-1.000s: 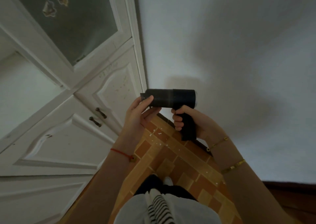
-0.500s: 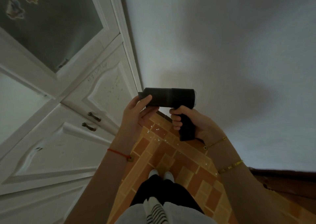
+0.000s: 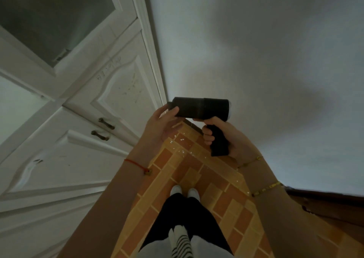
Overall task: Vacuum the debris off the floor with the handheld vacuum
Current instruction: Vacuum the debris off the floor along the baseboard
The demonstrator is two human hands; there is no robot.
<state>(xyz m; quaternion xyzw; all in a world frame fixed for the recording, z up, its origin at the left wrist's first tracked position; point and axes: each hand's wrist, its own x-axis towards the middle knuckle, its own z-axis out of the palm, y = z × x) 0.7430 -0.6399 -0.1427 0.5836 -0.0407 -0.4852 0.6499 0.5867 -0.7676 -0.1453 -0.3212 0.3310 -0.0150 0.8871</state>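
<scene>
Black handheld vacuum [image 3: 201,110] held up in the air in front of the person, well above the floor [image 3: 189,171]. Barrel long axis runs roughly level, left to right in the head view; narrow nozzle end points left toward the cabinet, pale rear end faces right toward the wall. Handle drops down from the barrel's right part. Right hand [image 3: 220,137] is the grip: fingers wrapped tight around the handle, holding the vacuum. Left hand [image 3: 163,125], left of the grip, half open, thumb and fingertips touching the nozzle end, palm up under it. Below the grip, small white debris [image 3: 182,146] scattered on the orange brick-pattern floor. Further below, the person's feet in pale shoes. Left of the grip, white cabinet [image 3: 82,131] with two dark handles. Right and above, plain white wall [image 3: 266,50].
</scene>
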